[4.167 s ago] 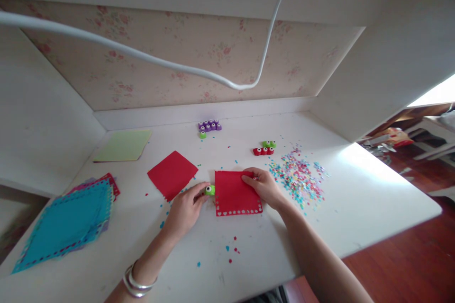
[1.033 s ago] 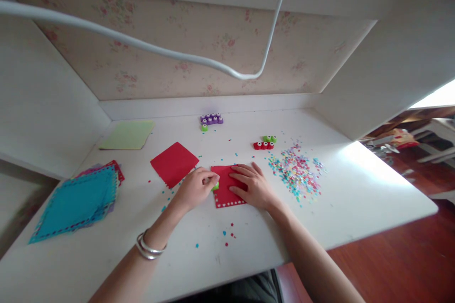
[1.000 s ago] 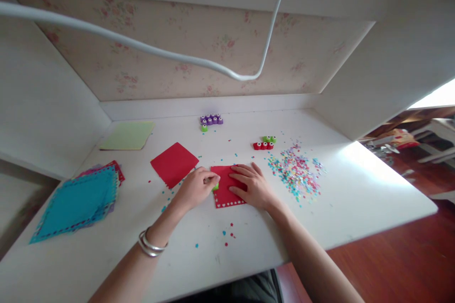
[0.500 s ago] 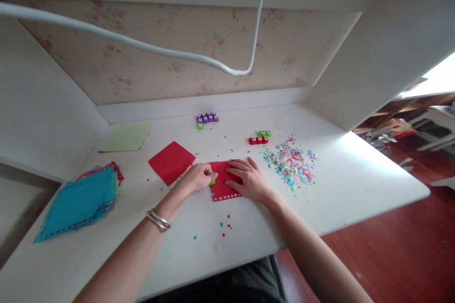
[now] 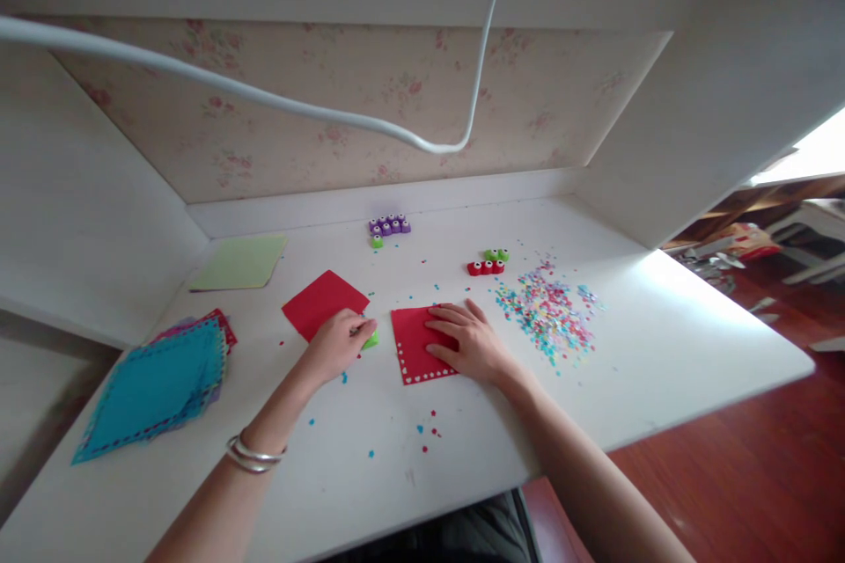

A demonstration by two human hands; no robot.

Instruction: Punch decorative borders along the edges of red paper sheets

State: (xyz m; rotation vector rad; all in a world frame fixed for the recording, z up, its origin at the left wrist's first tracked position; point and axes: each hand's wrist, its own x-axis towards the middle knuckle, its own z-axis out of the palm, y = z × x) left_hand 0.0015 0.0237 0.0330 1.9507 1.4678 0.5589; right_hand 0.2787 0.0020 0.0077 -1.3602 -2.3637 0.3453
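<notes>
My left hand (image 5: 338, 343) is closed around a small green craft punch (image 5: 371, 340), just left of a red paper square and apart from it. That red paper (image 5: 415, 352) lies flat, with small shapes punched along its left and bottom edges. On its right part rests my right hand (image 5: 467, 341), palm down with fingers spread. Another red paper sheet (image 5: 320, 299), turned like a diamond, lies partly behind my left hand.
Several purple punches (image 5: 389, 226) and a green one (image 5: 377, 242) stand at the back. Red punches (image 5: 486, 267) and green punches (image 5: 497, 255) sit left of a confetti pile (image 5: 547, 308). At left lie blue punched sheets (image 5: 155, 378) and pale green paper (image 5: 241, 262). A white cable (image 5: 297, 110) hangs in front.
My left hand has moved left with the green punch, off the edge of the red paper. My right hand stays on the paper. The camera view has shifted slightly.
</notes>
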